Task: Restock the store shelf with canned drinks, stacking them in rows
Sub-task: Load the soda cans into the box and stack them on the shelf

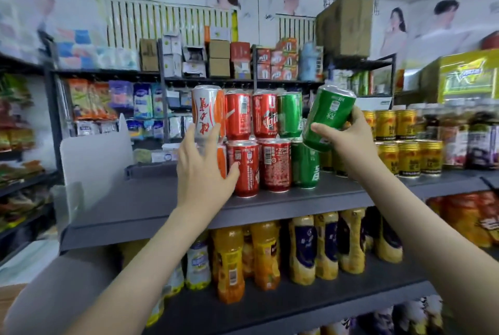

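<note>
On the grey shelf (151, 207) cans stand stacked two high: an orange-and-white can (205, 110), red cans (266, 114) and a green can (290, 113) on top, with red cans (275, 164) and a green can (305, 167) below. My left hand (205, 172) rests on the stack's left end, straight fingers touching the orange-and-white can and thumb against a lower red can (247, 172). It hides most of the lower orange can. My right hand (348, 140) grips a tilted green can (330, 117) in the air, just right of the stack's top row.
Gold cans (410, 143) stand stacked right of the stack, and bottles beyond them. A white divider panel (94, 156) stands at the shelf's left end. Yellow and orange juice bottles (266, 253) fill the shelf below. Boxes and snack packs crowd the back racks.
</note>
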Tool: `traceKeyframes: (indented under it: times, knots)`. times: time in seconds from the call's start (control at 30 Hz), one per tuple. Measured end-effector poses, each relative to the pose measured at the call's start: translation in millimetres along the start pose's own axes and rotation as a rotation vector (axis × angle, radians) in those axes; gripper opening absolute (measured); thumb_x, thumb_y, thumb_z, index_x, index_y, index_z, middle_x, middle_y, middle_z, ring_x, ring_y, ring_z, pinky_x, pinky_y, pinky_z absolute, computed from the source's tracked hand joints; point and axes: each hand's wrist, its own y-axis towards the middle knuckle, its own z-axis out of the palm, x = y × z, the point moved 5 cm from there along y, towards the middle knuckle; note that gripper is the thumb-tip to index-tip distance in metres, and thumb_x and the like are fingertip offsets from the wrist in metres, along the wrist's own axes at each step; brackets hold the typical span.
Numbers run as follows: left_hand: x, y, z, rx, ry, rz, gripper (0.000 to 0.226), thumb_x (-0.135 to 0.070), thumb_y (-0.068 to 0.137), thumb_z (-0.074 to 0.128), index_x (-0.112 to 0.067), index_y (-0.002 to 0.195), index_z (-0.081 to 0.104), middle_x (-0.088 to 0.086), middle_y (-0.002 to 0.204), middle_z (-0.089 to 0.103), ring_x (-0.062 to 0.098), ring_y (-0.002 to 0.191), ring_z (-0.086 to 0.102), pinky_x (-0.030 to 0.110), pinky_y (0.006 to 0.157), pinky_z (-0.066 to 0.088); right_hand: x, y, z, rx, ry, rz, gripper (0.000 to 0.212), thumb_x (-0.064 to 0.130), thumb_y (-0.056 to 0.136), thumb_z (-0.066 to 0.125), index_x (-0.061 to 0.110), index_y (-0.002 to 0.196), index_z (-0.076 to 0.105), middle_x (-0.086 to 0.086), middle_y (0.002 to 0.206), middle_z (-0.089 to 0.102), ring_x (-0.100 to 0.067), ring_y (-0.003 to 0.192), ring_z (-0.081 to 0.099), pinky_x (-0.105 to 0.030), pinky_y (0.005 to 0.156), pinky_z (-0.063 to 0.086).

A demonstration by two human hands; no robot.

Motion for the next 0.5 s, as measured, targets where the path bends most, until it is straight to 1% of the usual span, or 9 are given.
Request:
traceKeyframes:
  times: [0.07, 0.13, 0.2, 0.23, 0.27, 0.37, 0.43, 0.47, 0.5]
  knots:
    - [-7.4, 9.4, 7.7, -0.050, 0.044, 0.030, 0.079, -0.042, 0.083, 0.063, -0.025, 0.148, 0.021, 0.019, 0.155, 0.005, 0.036, 0.141, 0.008, 0.054, 0.111, 0.019, -5.3, 20.0, 5.7, 0.001, -0.077, -0.017, 0.068, 0.021, 0.070, 0.082, 0.016, 0.127, 0.045, 0.004, 0.110, 0.062, -0.008, 0.097, 0.061, -0.030, 0.084, 0.054]
    - [-8.4, 19.8, 14.9, -0.073, 0.078, 0.010, 0.086, -0.045, 0.081, 0.064, -0.024, 0.150, 0.016, 0.020, 0.155, 0.003, 0.038, 0.141, 0.005, 0.059, 0.111, 0.017, -10.9, 36.8, 11.9, 0.013, -0.093, -0.024, 0.081, 0.022, 0.068, 0.083, 0.015, 0.135, 0.038, 0.001, 0.114, 0.061, -0.009, 0.097, 0.062, -0.029, 0.083, 0.055]
    - [-5.4, 28.6, 20.3, -0.071, 0.081, -0.033, 0.091, -0.048, 0.080, 0.064, -0.025, 0.150, 0.011, 0.020, 0.155, -0.001, 0.038, 0.141, 0.002, 0.061, 0.112, 0.016, -17.4, 51.1, 18.9, 0.032, -0.108, -0.018, 0.087, 0.019, 0.070, 0.082, 0.017, 0.139, 0.030, 0.003, 0.113, 0.058, -0.010, 0.093, 0.061, -0.023, 0.076, 0.054]
    - [-4.1, 31.9, 22.4, -0.073, 0.085, -0.044, 0.092, -0.048, 0.080, 0.064, -0.025, 0.151, 0.011, 0.020, 0.155, -0.001, 0.039, 0.141, 0.002, 0.061, 0.112, 0.015, -20.8, 57.1, 21.6, 0.038, -0.128, -0.003, 0.089, 0.019, 0.071, 0.082, 0.016, 0.140, 0.027, 0.004, 0.111, 0.056, -0.008, 0.089, 0.060, -0.018, 0.071, 0.051]
    - [-3.6, 33.9, 23.9, -0.077, 0.096, -0.042, 0.093, -0.048, 0.080, 0.065, -0.024, 0.151, 0.010, 0.021, 0.155, -0.001, 0.039, 0.141, 0.002, 0.061, 0.112, 0.014, -24.5, 62.8, 24.3, 0.045, -0.145, 0.017, 0.090, 0.020, 0.070, 0.082, 0.015, 0.140, 0.027, 0.002, 0.111, 0.057, -0.009, 0.086, 0.061, -0.017, 0.069, 0.051]
    - [-2.9, 36.8, 29.1, -0.084, 0.120, -0.019, 0.094, -0.047, 0.080, 0.065, -0.023, 0.151, 0.010, 0.020, 0.155, -0.001, 0.039, 0.142, 0.001, 0.060, 0.113, 0.013, -37.3, 77.9, 29.0, 0.059, -0.187, 0.057, 0.089, 0.024, 0.068, 0.084, 0.011, 0.138, 0.031, -0.006, 0.110, 0.063, -0.017, 0.083, 0.067, -0.023, 0.068, 0.054]
    - [-0.2, 38.8, 32.2, -0.070, 0.089, -0.040, 0.094, -0.047, 0.081, 0.064, -0.026, 0.151, 0.007, 0.018, 0.156, -0.004, 0.038, 0.142, -0.001, 0.060, 0.113, 0.014, -43.3, 85.0, 30.3, 0.066, -0.196, 0.080, 0.087, 0.023, 0.069, 0.083, 0.010, 0.138, 0.033, -0.005, 0.106, 0.064, -0.013, 0.075, 0.066, -0.018, 0.060, 0.052]
    - [1.9, 40.1, 33.2, -0.064, 0.067, -0.057, 0.093, -0.047, 0.082, 0.063, -0.027, 0.151, 0.005, 0.016, 0.156, -0.006, 0.037, 0.143, -0.002, 0.059, 0.113, 0.016, -46.1, 88.0, 31.3, 0.077, -0.195, 0.092, 0.088, 0.023, 0.069, 0.083, 0.009, 0.139, 0.033, -0.005, 0.106, 0.064, -0.012, 0.074, 0.066, -0.019, 0.061, 0.053]
    - [4.0, 41.4, 33.4, -0.064, 0.046, -0.072, 0.092, -0.048, 0.082, 0.063, -0.029, 0.151, 0.004, 0.014, 0.156, -0.007, 0.037, 0.143, -0.002, 0.059, 0.112, 0.019, -49.1, 91.1, 32.7, 0.090, -0.198, 0.098, 0.091, 0.026, 0.068, 0.084, 0.009, 0.141, 0.032, -0.006, 0.109, 0.063, -0.014, 0.080, 0.066, -0.024, 0.069, 0.055]
